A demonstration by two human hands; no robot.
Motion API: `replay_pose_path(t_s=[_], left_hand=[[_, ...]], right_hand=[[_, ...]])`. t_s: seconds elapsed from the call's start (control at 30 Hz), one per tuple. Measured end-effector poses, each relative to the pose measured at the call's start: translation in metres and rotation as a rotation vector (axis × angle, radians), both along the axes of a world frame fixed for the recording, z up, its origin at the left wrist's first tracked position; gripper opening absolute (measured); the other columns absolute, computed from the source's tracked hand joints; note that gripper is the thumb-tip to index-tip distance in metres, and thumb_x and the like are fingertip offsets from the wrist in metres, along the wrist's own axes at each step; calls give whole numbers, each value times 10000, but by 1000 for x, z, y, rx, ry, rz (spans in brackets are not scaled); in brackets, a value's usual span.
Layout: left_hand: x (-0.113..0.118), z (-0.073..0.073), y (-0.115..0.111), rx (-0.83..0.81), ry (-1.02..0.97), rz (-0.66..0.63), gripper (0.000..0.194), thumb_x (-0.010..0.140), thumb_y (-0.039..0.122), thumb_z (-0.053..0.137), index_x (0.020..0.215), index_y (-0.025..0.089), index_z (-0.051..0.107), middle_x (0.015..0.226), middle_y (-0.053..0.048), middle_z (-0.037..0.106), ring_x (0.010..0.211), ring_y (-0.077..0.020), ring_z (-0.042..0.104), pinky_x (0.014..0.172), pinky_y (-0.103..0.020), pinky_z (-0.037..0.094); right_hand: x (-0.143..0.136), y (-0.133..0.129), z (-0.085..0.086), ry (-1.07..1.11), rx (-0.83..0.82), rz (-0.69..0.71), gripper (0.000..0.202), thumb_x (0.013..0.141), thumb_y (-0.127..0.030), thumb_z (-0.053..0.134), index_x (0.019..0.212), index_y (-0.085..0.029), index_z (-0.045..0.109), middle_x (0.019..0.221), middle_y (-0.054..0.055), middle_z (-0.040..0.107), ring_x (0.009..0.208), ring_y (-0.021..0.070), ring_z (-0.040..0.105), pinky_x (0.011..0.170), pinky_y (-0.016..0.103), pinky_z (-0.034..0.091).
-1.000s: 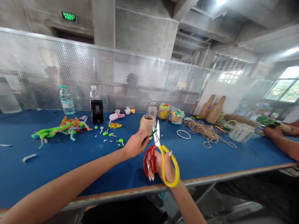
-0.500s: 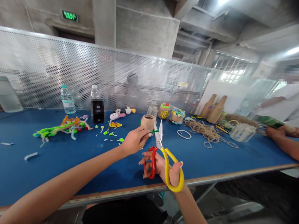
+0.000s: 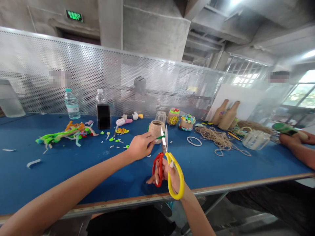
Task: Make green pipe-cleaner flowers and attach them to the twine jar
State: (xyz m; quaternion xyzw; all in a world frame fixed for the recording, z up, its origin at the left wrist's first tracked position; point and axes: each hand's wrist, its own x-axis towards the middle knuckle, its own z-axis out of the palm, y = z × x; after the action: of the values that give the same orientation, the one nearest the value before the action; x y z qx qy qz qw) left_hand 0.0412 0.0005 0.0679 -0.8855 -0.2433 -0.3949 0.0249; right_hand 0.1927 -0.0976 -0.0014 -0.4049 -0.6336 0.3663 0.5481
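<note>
My left hand [image 3: 140,147] is closed, its fingertips pinching a thin green pipe cleaner [image 3: 160,137] beside a twine-wrapped jar [image 3: 157,127]. Whether those fingers also touch the jar is hard to see. Scissors [image 3: 164,141] with one red and one yellow handle are in my right hand [image 3: 175,178], thumb and fingers through the loops. Their blades point away from me, slightly apart, and cross the green pipe cleaner just right of my left fingertips. Behind the wrapped jar stands a clear glass jar [image 3: 160,117].
Left lie colourful pipe cleaners [image 3: 66,132] and scraps. Two decorated jars [image 3: 173,117] stand behind; a white ring [image 3: 194,141], loose twine [image 3: 214,137] and another glass jar [image 3: 256,140] lie right. A co-worker's hand [image 3: 290,140] holds a green-topped object. Water bottle [image 3: 72,105] stands at back.
The scissor blades have come closer together across the green pipe cleaner, and the handles have moved left. My left hand has barely moved. The co-worker at the right has shifted position.
</note>
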Motion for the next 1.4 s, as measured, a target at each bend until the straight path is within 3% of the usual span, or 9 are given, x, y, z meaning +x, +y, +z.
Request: replay_pose_path(t_s=[0.17,0.3,0.5,0.63,0.8,0.93,1.1,1.2,1.4], left_hand=[[-4,0,4,-115,-130,-37,171,910,270,531,850,125,597,781,-9,584,723,-134,574,668,-299,493],[-6,1,13,-285,-336,-44,225,930,324,504,881,122,591,765,-4,590,648,-110,572,618,-271,503],[-15,12,34,-511,-549,-66,274,943,360,477,960,112,593,826,-25,624,650,-109,601,595,-262,523],[-18,15,38,-565,-577,-75,259,932,353,500,958,113,595,840,-28,625,674,-116,603,614,-272,523],[-12,8,20,-519,-506,-114,202,874,226,528,1050,141,577,770,-5,636,648,-124,610,628,-260,495],[-3,-2,-5,-459,-408,-192,380,815,167,545,1174,173,422,732,20,630,673,-143,641,698,-276,492],[-1,-3,-20,-456,-295,-272,89,824,167,513,885,196,456,751,-1,628,711,-160,670,649,-249,498],[-8,3,-16,-476,-246,-315,79,861,169,446,867,184,523,777,-13,653,698,-147,680,638,-230,503],[-23,13,0,-483,-104,-392,324,818,134,462,1038,234,677,889,-37,727,689,-153,662,659,-245,497]], right_hand=[[-14,-9,9,-86,-75,-31,609,905,-630,236,460,-230,342,340,-43,371,308,108,470,356,219,389],[-9,-16,9,-196,-60,-214,492,847,-654,308,655,-228,464,408,-51,434,339,139,495,397,252,425],[44,-17,16,-456,-86,-590,352,688,-353,666,997,-198,599,655,57,642,596,259,612,529,307,407],[69,-11,34,-584,-108,-461,288,637,-312,700,907,-216,667,665,32,661,628,259,627,587,325,446],[58,-4,64,-569,9,-380,319,722,-390,621,977,-205,673,1029,116,611,968,303,580,859,407,430],[29,14,83,-426,18,-254,451,843,-431,459,1187,-152,541,786,66,609,632,197,575,617,332,473],[2,41,102,-222,2,-42,335,877,-438,492,707,-161,574,515,-48,473,403,70,387,411,208,330],[2,58,107,-137,-32,35,330,864,-363,589,620,-144,543,477,-74,449,405,53,393,415,185,333],[14,95,86,102,-183,36,212,929,-314,522,876,-121,591,697,-32,574,501,65,518,467,197,453]])
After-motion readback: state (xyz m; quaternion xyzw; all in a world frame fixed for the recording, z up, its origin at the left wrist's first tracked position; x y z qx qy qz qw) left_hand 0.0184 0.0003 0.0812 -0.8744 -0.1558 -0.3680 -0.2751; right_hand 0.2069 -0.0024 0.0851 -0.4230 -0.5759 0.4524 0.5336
